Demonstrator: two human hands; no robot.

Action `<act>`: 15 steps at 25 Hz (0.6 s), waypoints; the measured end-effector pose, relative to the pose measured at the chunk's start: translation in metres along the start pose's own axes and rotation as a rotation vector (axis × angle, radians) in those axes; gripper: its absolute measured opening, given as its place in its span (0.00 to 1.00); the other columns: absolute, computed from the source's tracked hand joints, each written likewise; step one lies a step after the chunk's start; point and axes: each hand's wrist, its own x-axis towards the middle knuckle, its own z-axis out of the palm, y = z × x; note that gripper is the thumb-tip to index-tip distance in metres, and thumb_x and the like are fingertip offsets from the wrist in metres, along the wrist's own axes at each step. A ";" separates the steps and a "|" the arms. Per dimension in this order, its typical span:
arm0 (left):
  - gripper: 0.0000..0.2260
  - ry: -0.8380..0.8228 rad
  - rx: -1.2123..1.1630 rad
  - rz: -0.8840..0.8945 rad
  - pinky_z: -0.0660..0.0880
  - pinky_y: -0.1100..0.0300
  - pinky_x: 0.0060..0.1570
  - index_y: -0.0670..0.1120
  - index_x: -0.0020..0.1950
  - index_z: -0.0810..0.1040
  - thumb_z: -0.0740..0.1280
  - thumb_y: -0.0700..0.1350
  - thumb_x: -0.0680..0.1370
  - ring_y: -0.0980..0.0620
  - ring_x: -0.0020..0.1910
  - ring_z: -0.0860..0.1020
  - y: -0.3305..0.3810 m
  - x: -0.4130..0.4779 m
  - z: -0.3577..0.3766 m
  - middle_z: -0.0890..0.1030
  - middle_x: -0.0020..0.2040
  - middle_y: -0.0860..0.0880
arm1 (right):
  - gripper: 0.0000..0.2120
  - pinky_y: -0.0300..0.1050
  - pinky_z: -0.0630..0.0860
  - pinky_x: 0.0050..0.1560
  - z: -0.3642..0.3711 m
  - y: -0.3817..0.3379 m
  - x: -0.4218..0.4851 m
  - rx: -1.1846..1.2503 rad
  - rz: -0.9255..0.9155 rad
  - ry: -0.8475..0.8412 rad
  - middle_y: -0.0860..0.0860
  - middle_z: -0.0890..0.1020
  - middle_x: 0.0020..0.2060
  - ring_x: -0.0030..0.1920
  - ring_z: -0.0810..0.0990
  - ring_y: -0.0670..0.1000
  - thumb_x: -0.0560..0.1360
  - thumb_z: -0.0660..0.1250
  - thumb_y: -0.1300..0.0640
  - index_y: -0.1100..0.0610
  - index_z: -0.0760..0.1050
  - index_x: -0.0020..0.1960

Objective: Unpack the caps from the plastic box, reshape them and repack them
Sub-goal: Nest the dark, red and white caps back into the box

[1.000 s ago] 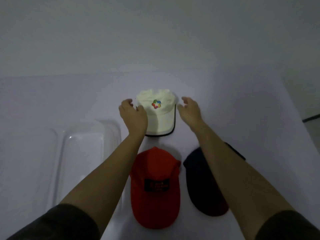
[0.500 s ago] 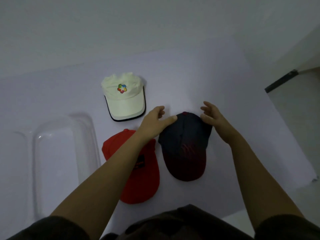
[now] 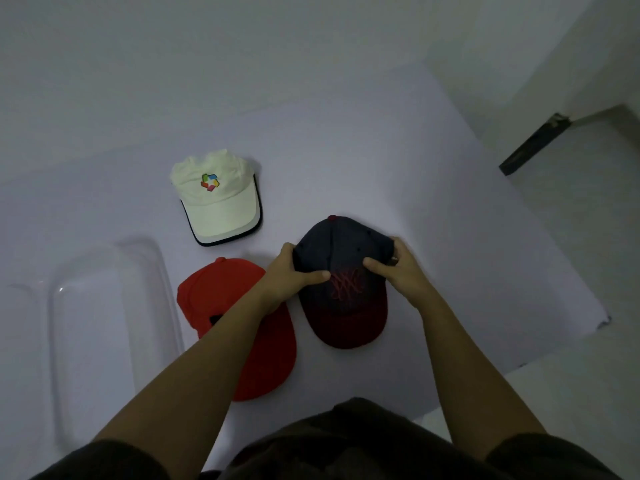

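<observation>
Smooth white table (image 3: 381, 150), domed navy cap (image 3: 341, 244)

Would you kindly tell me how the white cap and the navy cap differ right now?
The white cap is cream with a multicoloured logo; the navy cap is dark with a red brim. The white cap lies untouched, while the left hand and right hand grip the navy cap's crown. Both point their brims toward the person.
</observation>
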 end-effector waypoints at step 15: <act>0.11 -0.150 0.008 0.241 0.80 0.51 0.48 0.48 0.57 0.73 0.67 0.43 0.76 0.47 0.52 0.80 0.065 -0.046 -0.065 0.80 0.55 0.46 | 0.31 0.52 0.77 0.60 0.033 -0.081 -0.016 0.453 -0.012 0.086 0.53 0.80 0.61 0.59 0.79 0.53 0.71 0.59 0.34 0.53 0.73 0.65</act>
